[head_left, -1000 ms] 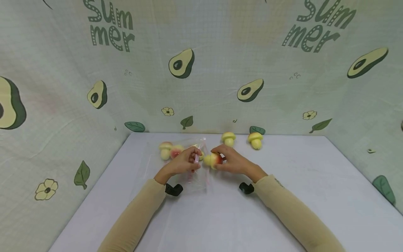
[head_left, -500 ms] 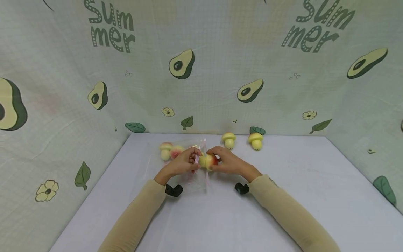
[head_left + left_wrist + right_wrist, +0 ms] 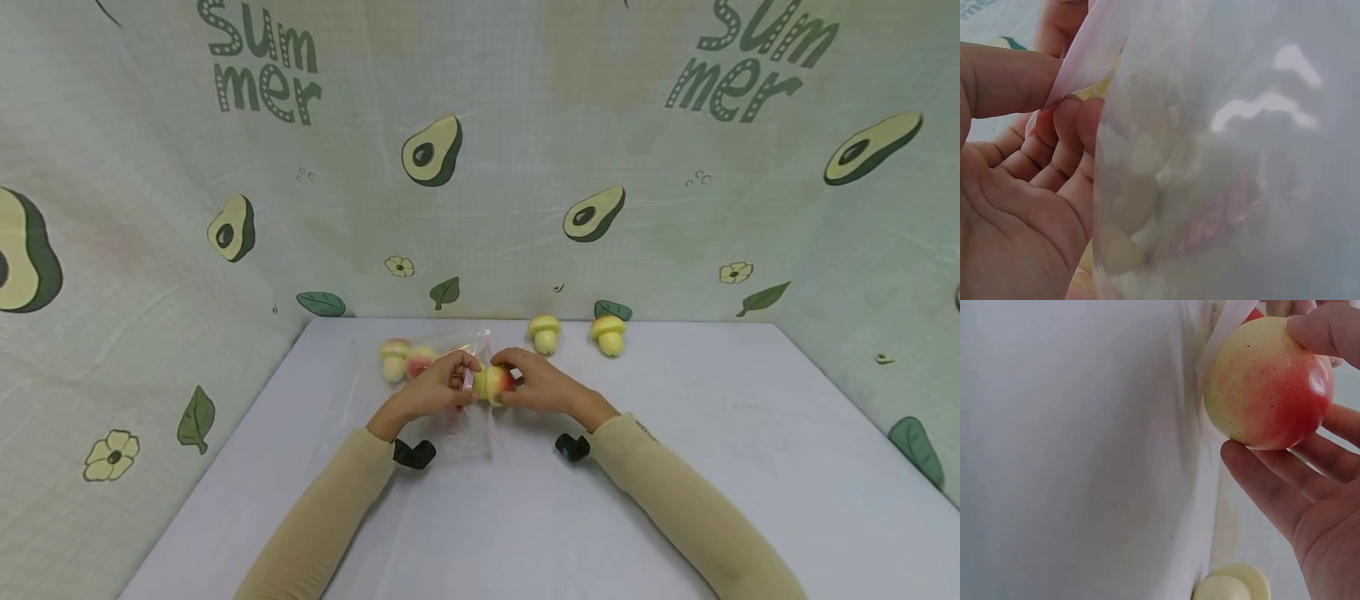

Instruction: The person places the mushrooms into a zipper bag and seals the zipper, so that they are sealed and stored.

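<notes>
My left hand (image 3: 435,387) pinches the pink-edged mouth of a clear zip bag (image 3: 1210,206) between thumb and fingers. Inside the bag lie several toy mushrooms, one a pale mushroom (image 3: 393,360) at its far left and another with a pinkish-red cap (image 3: 421,362) beside it. My right hand (image 3: 543,382) holds a toy mushroom (image 3: 1269,384) by its yellow-and-red cap, thumb on one side and fingers on the other. Its stem points left into the bag's mouth, close to the left fingers. The bag's edge touches the cap in the right wrist view.
Two yellow toy mushrooms stand at the table's back edge, a left one (image 3: 544,333) and a right one (image 3: 608,335). The white table (image 3: 675,433) ends at a cloth backdrop (image 3: 510,150) printed with avocados. A black wrist camera (image 3: 415,453) sits below the left hand.
My right hand has moved left with the mushroom, bringing its stem from beside the bag into the mouth. The left hand has stayed in place, still pinching the bag's edge.
</notes>
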A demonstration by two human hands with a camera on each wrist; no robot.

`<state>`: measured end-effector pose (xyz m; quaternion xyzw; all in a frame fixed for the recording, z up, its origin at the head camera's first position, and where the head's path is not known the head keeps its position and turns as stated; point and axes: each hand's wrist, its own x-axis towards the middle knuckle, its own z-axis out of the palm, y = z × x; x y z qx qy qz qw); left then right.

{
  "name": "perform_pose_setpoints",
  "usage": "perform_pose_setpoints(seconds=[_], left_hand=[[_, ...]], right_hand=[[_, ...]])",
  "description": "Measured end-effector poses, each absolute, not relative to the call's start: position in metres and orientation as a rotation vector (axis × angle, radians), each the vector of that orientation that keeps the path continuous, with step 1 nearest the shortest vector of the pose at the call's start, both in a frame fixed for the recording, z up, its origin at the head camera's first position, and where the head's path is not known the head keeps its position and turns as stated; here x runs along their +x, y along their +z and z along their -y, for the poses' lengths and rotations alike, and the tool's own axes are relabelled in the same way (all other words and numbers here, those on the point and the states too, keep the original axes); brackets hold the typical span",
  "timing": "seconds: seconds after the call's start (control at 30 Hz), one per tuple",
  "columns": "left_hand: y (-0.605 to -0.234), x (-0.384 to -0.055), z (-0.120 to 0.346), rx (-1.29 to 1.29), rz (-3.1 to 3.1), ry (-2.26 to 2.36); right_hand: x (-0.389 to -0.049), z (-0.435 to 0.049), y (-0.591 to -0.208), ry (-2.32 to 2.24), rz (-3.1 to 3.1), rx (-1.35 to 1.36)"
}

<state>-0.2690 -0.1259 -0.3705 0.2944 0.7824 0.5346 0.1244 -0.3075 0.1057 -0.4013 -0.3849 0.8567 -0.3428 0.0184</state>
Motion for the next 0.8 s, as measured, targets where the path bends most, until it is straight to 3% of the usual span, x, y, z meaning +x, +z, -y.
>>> perform_pose_setpoints(seconds=[0.8], left_hand=[[-0.391, -0.292, 0.131, 0.833, -2.290, 1.573]], right_hand=[[-0.312, -0.098, -0.401, -1.204, -2.509, -1.140]])
